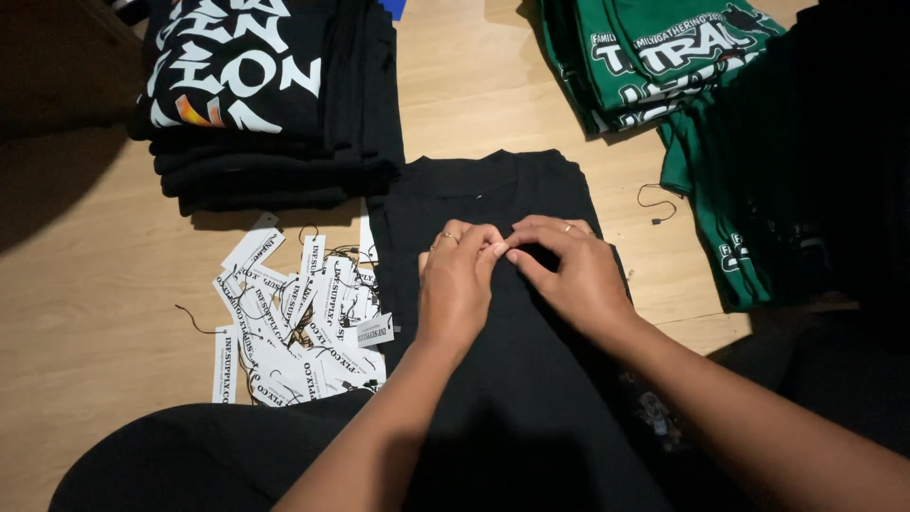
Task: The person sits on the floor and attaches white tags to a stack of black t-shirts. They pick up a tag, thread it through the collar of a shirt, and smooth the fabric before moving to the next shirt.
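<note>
A black t-shirt (493, 190) lies flat on the wooden floor, collar away from me. My left hand (455, 284) and my right hand (573, 275) rest on its chest area, fingertips meeting. Both hands pinch something small between thumbs and forefingers; it is too small to identify. Each hand wears a ring.
A pile of white hang tags with black strings (294, 322) lies left of the shirt. A stack of folded black printed shirts (265, 104) sits at upper left. Green printed shirts (664, 57) lie at upper right. A loose black string (654, 204) lies beside them.
</note>
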